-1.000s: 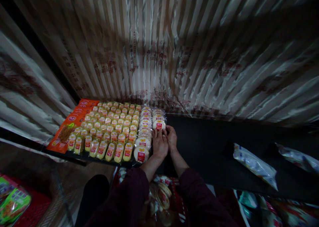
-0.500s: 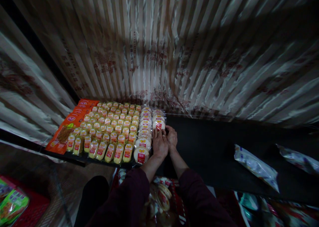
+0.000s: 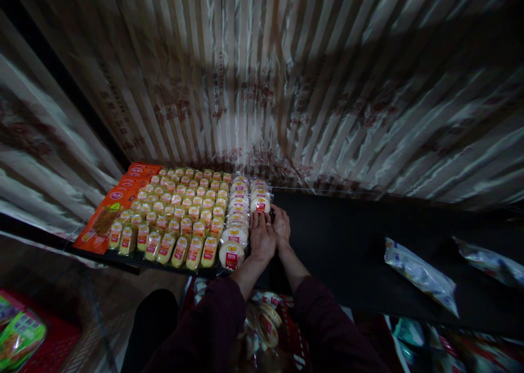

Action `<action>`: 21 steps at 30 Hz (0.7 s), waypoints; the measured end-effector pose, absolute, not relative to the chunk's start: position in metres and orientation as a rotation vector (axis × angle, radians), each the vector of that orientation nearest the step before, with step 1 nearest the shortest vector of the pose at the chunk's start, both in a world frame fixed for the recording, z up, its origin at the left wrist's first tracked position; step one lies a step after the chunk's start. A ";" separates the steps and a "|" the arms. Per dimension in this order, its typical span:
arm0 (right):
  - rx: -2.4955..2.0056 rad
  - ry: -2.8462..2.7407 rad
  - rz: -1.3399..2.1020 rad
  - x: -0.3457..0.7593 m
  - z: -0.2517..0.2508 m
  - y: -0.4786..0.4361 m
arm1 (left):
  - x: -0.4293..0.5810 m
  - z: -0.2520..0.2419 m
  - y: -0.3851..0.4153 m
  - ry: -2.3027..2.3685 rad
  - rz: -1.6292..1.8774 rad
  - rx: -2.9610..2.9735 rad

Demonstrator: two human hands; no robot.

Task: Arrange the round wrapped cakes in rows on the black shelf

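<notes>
My left hand (image 3: 262, 236) reaches onto the black shelf, fingers stretched forward with their tips on the lower edge of the nearest round white packaged cake (image 3: 260, 205). This cake has a red and yellow label and leans on a short row of similar ones behind it. Pressed up beside the left hand is my right hand (image 3: 281, 227), its fingers extended and slightly bent at the cake's right edge. Directly left stands a longer row of round packaged cakes (image 3: 234, 235). Farther left are several rows of small yellow packaged cakes (image 3: 180, 250).
Orange snack bags (image 3: 102, 223) overlap at the shelf's left end. Two silvery bags (image 3: 421, 275) lie on the black shelf (image 3: 335, 242) to the right. Below my arms is a bag of wrapped cakes (image 3: 266, 326). A red basket (image 3: 61, 335) stands lower left; a patterned curtain (image 3: 262, 89) hangs behind.
The hands and the nearest round cake have barely shifted; the right hand sits very slightly farther left. The rest of the shelf looks the same.
</notes>
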State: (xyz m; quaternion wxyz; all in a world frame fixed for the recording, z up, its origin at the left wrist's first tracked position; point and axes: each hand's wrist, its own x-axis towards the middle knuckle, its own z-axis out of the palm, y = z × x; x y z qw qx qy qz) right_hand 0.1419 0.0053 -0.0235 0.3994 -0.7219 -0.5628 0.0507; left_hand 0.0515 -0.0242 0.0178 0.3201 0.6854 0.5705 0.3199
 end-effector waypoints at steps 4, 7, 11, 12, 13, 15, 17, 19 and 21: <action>-1.802 -1.404 0.139 0.144 -0.027 0.006 | 0.051 0.019 -0.028 1.507 0.830 1.808; -1.763 -1.385 0.133 0.145 -0.029 0.005 | 0.051 0.019 -0.029 1.510 0.821 1.790; -1.717 -1.348 0.197 0.145 -0.028 0.003 | 0.051 0.015 -0.028 1.497 0.851 1.786; -1.709 -1.346 0.222 0.145 -0.028 0.002 | 0.051 0.014 -0.028 1.498 0.862 1.783; -1.704 -1.346 0.245 0.145 -0.028 0.002 | 0.052 0.012 -0.027 1.495 0.873 1.782; -1.696 -1.354 0.276 0.146 -0.028 0.002 | 0.052 0.010 -0.027 1.481 0.897 1.780; -1.685 -1.364 0.294 0.147 -0.027 0.001 | 0.052 0.010 -0.027 1.474 0.908 1.780; -1.676 -1.348 0.297 0.147 -0.025 0.001 | 0.051 0.011 -0.027 1.483 0.900 1.789; -1.695 -1.292 0.303 0.147 -0.021 0.001 | 0.050 0.012 -0.028 1.495 0.891 1.811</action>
